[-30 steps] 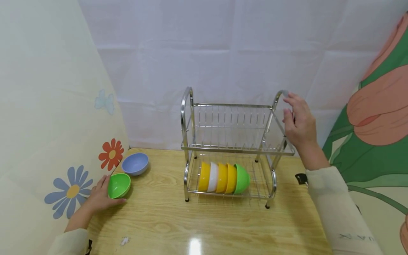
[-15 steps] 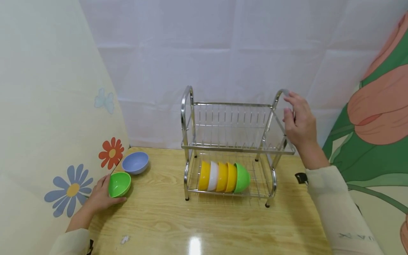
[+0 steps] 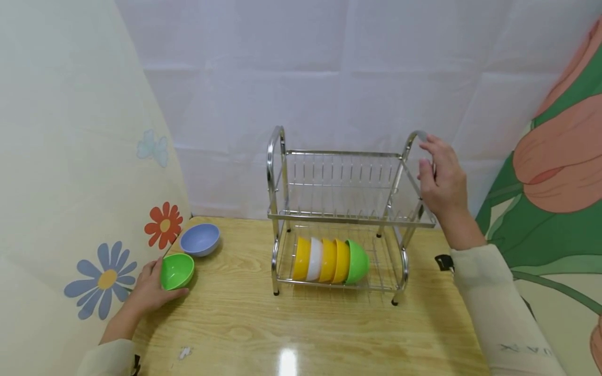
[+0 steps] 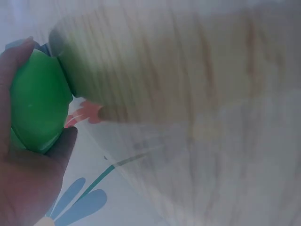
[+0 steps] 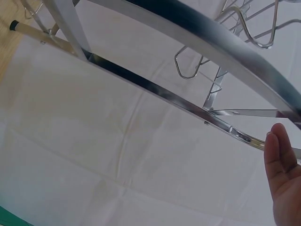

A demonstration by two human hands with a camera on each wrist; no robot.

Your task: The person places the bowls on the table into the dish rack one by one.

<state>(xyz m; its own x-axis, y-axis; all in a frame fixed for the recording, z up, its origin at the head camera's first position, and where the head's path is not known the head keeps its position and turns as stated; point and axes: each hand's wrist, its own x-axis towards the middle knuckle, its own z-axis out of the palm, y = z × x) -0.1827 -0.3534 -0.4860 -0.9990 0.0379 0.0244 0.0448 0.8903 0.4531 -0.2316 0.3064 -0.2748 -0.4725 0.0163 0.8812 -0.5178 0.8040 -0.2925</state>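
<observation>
At the table's left side my left hand (image 3: 150, 290) holds a light green bowl (image 3: 179, 272), thumb at its near side and fingers around its left edge. The left wrist view shows the green bowl (image 4: 42, 101) between thumb and fingers. My right hand (image 3: 443, 177) is raised at the right end frame of a two-tier metal dish rack (image 3: 352, 222), fingertips right at the top bend. In the right wrist view its fingers (image 5: 278, 148) look straight beside the chrome tube. Standing on edge in the lower tier are several bowls: yellow ones (image 3: 328, 261), a white one (image 3: 314, 260) and a green one (image 3: 357, 262).
A blue bowl (image 3: 200, 240) sits just behind the green one, near the left wall panel. On the wooden table (image 3: 244, 324) lies a small white scrap (image 3: 185, 353). A white cloth (image 3: 310, 78) hangs behind the rack, and a flowered panel (image 3: 555, 172) stands at the right.
The left hand and the green bowl have shifted very slightly to the right. The right hand stays at the rack's frame, and the bowls in the rack have not moved.
</observation>
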